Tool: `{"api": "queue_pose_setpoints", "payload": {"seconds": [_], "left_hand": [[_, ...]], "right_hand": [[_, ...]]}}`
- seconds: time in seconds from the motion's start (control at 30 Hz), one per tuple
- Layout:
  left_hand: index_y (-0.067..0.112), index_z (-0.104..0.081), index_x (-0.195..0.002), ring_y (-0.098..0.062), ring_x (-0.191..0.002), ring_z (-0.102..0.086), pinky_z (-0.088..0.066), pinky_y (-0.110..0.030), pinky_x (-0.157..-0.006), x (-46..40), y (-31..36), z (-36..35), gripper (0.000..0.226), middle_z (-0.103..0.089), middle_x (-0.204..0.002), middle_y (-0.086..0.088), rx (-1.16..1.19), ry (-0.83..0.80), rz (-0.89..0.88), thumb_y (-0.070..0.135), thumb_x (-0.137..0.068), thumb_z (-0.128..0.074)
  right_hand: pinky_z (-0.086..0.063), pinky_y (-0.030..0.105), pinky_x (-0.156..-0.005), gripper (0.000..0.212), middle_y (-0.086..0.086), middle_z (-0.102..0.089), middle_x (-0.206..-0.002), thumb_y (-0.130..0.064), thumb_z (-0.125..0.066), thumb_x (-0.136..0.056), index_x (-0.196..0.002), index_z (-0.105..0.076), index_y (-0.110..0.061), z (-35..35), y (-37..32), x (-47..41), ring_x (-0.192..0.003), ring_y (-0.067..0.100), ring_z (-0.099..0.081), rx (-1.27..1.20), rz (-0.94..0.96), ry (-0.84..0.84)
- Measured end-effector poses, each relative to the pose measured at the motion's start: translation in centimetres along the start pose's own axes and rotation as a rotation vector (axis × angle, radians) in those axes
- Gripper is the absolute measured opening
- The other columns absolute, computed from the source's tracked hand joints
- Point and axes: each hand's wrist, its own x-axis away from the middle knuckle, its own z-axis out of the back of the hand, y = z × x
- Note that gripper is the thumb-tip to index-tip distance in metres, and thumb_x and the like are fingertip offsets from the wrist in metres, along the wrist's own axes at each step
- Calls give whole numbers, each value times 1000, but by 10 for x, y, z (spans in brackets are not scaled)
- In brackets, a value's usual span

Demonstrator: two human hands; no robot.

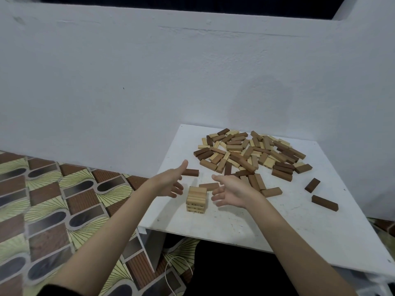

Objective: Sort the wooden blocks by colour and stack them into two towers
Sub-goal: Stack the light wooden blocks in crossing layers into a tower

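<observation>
White table (277, 227), low, set against a pale wall. Near left: short tower (197, 199) of pale wooden blocks, layers crossed, upright. Far right: loose heap (250, 153) of mixed pale, mid-brown and dark-brown blocks, with dark strays at the right edge. Left hand (171, 181) and right hand (232, 192) flank the tower, apart from it; fingers spread and relaxed, holding nothing. One dark block (190, 172) lies just behind the left hand.

block pile (248, 154) crowds far side, bare near edge (267, 231)
</observation>
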Motion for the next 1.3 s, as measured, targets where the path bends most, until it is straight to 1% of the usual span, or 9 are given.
{"api": "queue_pose_setpoints", "payload": {"seconds": [0.13,0.27,0.43,0.53,0.63,0.9,1.07,1.17,1.3], "left_hand": [[3,-18,-147,-37,-132,-38,-32,-44,-107,-3,-6,-10,87,-32,-146,-26,75,8,23,67,-90,-24],[2,-16,-147,-38,-133,-37,-30,-45,-108,-7,-10,-15,89,-33,-146,-26,133,9,54,70,-89,-18],[-2,-11,-148,-36,-136,-33,-22,-46,-113,-15,-21,-23,94,-31,-147,-26,281,33,110,71,-89,-16],[-4,-11,-147,-35,-138,-30,-19,-47,-113,-17,-22,-25,96,-30,-149,-24,330,37,118,72,-88,-17],[-5,-14,-146,-35,-137,-31,-20,-46,-113,-17,-19,-26,95,-32,-148,-24,320,45,125,71,-89,-18],[-3,-9,-148,-35,-138,-29,-19,-47,-113,-15,-13,-31,94,-26,-150,-24,293,22,128,70,-89,-18],[2,-3,-150,-35,-141,-23,-14,-48,-114,-10,-9,-32,90,-17,-154,-23,262,9,110,69,-91,-17],[2,-1,-150,-35,-142,-21,-13,-49,-115,-9,-5,-32,92,-14,-155,-23,252,-6,105,70,-90,-16],[3,1,-150,-35,-142,-20,-13,-48,-115,-7,-5,-33,92,-13,-155,-23,234,-8,101,70,-90,-16]], "right_hand": [[-24,58,-109,75,38,-16,-149,-39,-46,-99,-151,-4,-6,-5,7,-2,-137,51,-24,-127,-54,-31],[-16,60,-111,82,35,-11,-151,-51,-42,-96,-152,2,-10,-8,10,-8,-140,49,-15,-171,-80,-23],[-15,58,-114,85,32,-16,-152,-62,-34,-93,-152,1,-12,-12,17,-21,-140,47,-20,-225,-108,24],[-12,57,-116,84,31,-18,-152,-64,-29,-94,-152,0,-13,-15,18,-23,-140,45,-23,-261,-98,47],[-12,56,-116,84,32,-22,-150,-65,-27,-93,-152,1,-13,-19,17,-23,-138,45,-26,-266,-98,53],[-19,51,-112,85,28,-48,-133,-66,-25,-93,-152,3,-11,-24,16,-24,-125,39,-46,-240,-105,18],[-16,49,-114,84,29,-38,-143,-65,-23,-94,-152,1,-8,-23,14,-19,-133,39,-38,-243,-107,-7],[-19,46,-113,85,30,-40,-141,-64,-22,-95,-150,-5,-2,-24,13,-17,-132,39,-40,-249,-122,-25],[-14,48,-114,86,31,-39,-142,-65,-21,-95,-151,0,-4,-23,15,-21,-134,40,-37,-239,-130,-28]]}}
